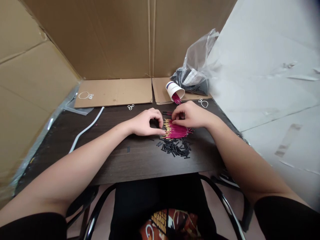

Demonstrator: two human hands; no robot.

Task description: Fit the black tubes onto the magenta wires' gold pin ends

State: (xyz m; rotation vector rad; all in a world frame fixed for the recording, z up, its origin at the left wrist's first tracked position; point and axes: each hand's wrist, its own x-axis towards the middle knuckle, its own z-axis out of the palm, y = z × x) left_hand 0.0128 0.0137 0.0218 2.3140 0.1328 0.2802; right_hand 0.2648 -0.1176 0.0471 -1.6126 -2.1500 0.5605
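Observation:
A row of dark pink wires (178, 131) with gold-coloured tips lies side by side on the dark table. My left hand (146, 122) is at the row's left end, thumb and curled fingers apart in a C shape. Its thumb tip touches or nearly touches the gold tips. Over the row's upper edge, my right hand (191, 115) has its fingers bent in toward the thumb; what they pinch, if anything, is too small to make out. Two or so wires with black sleeves (167, 113) lie just left of its fingertips. Below the row is a loose pile of short black tubes (176, 148).
A paper cup (172, 88) lies tipped with more pink wires in its mouth. Behind it stands a clear plastic bag (197, 73) of dark pieces. White rubber bands (130, 107) and a pale tube (86, 130) lie on the table (140, 163). Cardboard walls (112, 40) enclose it.

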